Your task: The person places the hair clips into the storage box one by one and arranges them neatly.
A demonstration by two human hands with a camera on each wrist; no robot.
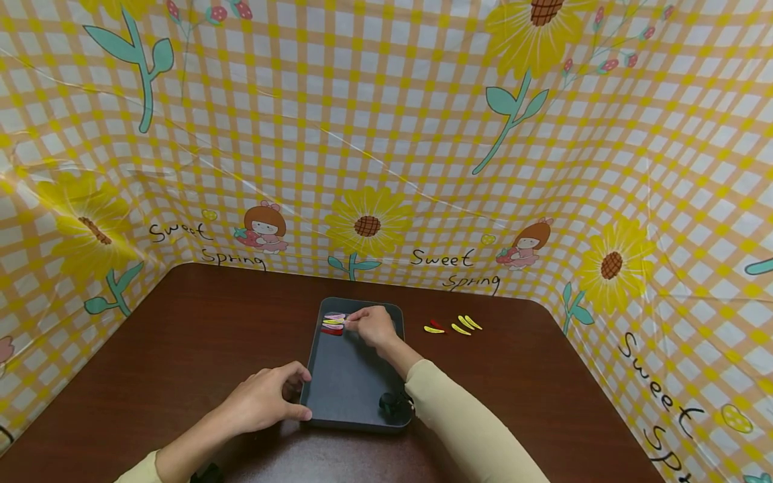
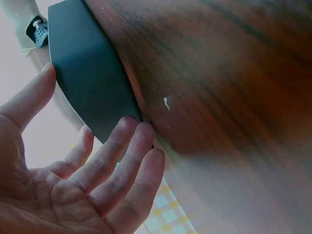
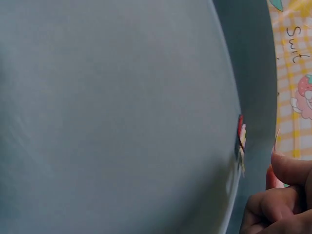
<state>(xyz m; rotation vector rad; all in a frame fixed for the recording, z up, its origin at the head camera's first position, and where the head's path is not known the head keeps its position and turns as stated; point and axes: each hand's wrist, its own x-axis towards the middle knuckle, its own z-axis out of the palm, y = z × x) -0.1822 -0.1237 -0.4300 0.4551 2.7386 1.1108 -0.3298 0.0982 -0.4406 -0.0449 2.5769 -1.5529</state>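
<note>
The right hand (image 1: pixel 376 329) pinches a thin clip (image 3: pixel 276 141) beside the row of clips (image 1: pixel 333 323) at the tray's (image 1: pixel 353 384) far end; the left hand (image 1: pixel 266 399), loosely spread, touches its edge. Brushing fingertips could skew the row.

tray (image 1: pixel 356 382): dark | clip row (image 1: pixel 332 322): red, yellow, pink, far left inside | held clip (image 3: pixel 276 140): beside row | loose clips (image 1: pixel 461 329): tray's right

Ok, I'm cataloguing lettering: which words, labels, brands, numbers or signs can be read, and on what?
"Sweet Spring": checked cloth, left.
"Sweet Spring": cloth, right of centre.
"Sweet Spr": cloth, far right, ending cut off.
"Sw", rest unclear: cloth, right wrist view.
Black mark, far left: cut off, unreadable.
</note>
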